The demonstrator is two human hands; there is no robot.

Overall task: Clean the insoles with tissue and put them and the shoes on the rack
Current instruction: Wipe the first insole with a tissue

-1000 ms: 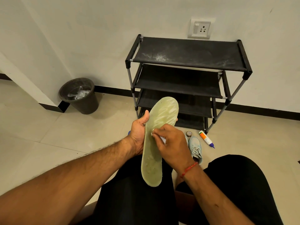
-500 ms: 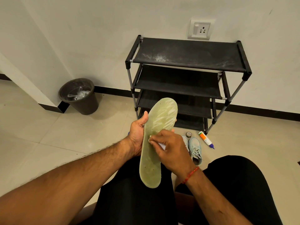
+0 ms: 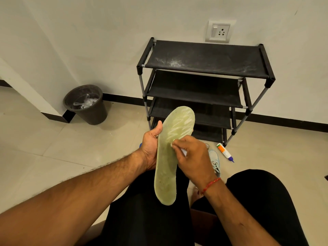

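Wiping step. Left hand (image 3: 150, 150) grips the insole (image 3: 166, 176) toe-up over the lap; right hand (image 3: 194, 158) fingers (image 3: 177, 148) pinch tissue (image 3: 171, 145) against its middle. Next move probably needs strokes toward the speckled heel.

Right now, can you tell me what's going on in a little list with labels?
Left hand: holds the insole by its edge
Right hand: pinches a tissue against the insole
Insole: pale green, toe end up, over the lap
Rack: black, against the wall
Shoe: light blue, on the floor, partly hidden by the right hand
Bin: dark, on the floor left of the rack
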